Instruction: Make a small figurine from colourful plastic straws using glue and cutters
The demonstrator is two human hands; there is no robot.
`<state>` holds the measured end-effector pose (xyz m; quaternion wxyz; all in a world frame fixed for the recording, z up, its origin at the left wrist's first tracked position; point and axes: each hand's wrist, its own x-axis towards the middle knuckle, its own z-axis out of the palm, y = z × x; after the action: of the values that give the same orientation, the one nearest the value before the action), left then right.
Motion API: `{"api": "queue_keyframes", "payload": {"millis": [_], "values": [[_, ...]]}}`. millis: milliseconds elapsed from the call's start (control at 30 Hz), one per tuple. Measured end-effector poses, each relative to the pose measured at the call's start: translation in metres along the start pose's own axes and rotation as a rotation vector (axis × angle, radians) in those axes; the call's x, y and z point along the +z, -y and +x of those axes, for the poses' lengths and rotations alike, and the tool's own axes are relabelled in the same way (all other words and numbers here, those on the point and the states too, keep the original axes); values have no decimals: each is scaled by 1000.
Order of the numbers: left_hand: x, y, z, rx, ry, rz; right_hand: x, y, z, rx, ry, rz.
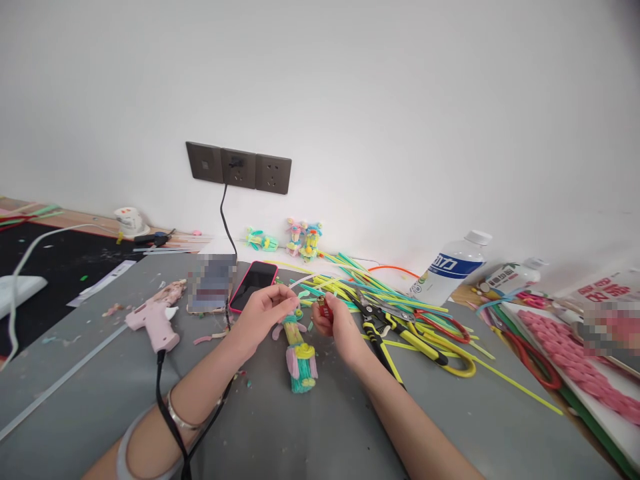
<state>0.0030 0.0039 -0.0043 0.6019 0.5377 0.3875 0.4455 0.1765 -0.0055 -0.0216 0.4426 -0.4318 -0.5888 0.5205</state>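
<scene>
My left hand (273,312) is closed in a pinch, with a short mint-green piece of pipe cleaner (303,294) at its fingertips. In my right hand (343,327), curled fingers hold a small red lighter (325,311) with a metal top, close to that piece. No flame shows. Below and between both hands, a pipe-cleaner figure (301,367) in teal, yellow and pink lies on the table, its upper end partly hidden by my left fingers.
Pliers (375,327), yellow-handled scissors (425,343) and loose pipe cleaners (350,270) lie right. A bottle (450,270) stands behind them. On the left are a pink glue gun (155,317) with a black cord and a phone (254,283). Finished figures (305,239) rest by the wall.
</scene>
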Motion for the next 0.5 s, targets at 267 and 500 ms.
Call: {"api": "queue_keyframes", "payload": {"millis": [267,500], "values": [[3,-6,-2,-23,9,13,1,-3,1,48,-18,36],[1,-3,-2,-23,17,6,2,-2,2,101,69,243]]}}
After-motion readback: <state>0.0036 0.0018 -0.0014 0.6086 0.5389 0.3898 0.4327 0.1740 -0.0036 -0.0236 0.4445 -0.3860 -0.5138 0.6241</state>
